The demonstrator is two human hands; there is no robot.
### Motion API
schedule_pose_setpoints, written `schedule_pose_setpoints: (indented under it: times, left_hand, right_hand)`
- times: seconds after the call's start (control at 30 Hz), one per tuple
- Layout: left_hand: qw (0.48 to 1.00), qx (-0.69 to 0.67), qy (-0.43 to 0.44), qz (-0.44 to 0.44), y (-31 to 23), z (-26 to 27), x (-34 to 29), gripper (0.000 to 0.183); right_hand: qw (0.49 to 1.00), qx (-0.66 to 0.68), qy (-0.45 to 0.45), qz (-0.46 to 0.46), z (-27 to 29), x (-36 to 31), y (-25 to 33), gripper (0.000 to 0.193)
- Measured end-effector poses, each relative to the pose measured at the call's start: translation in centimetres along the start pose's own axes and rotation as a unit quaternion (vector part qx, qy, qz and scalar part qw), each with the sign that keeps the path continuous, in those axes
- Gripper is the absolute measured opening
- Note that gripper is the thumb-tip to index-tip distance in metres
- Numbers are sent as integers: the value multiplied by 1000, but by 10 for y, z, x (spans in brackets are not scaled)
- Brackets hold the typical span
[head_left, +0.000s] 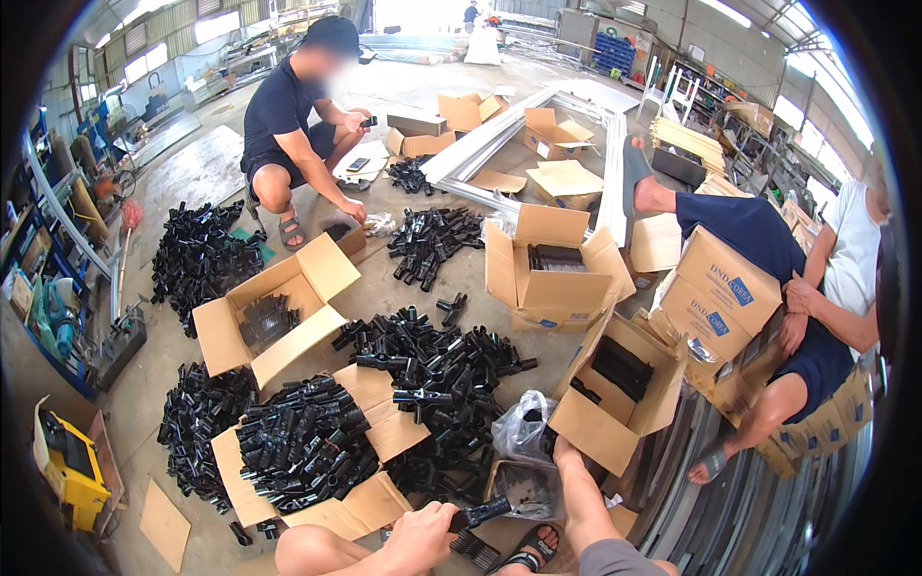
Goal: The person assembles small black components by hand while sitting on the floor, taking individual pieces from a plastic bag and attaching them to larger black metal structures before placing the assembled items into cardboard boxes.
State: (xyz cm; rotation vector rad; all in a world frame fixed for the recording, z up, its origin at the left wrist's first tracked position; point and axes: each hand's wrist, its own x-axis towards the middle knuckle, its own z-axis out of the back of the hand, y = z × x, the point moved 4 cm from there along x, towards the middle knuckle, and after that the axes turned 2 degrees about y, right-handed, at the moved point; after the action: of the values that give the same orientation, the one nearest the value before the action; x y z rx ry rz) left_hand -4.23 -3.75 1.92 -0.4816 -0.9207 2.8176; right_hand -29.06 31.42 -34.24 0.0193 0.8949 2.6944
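My left hand is closed round a black tubular fitting, which points up and to the right. Under it, near my sandalled foot, lie several black ridged pieces. My right hand reaches between an open carton and a small box lined with clear plastic, holding small dark parts. Its fingers are hidden against the carton's side. Black pieces stand in rows inside that carton. A big heap of black fittings fills an open carton at left, and another pile lies just beyond.
A crouching person handles small items ahead. On the right another person sits by stacked cartons. More open cartons and fitting piles cover the floor. A yellow case stands left; metal bars lie right.
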Motion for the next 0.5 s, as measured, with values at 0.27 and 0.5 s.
schedule_pose_setpoints:
  times: [0.27,0.5]
  left_hand:
    - [998,-21,-12,-63,-17,8,8,42]
    - [999,7,-44,18,18,-3,-6,39]
  right_hand:
    - [969,-239,-32,47,4,65,-107,46]
    - [983,-39,15,179,40,-77,77,24]
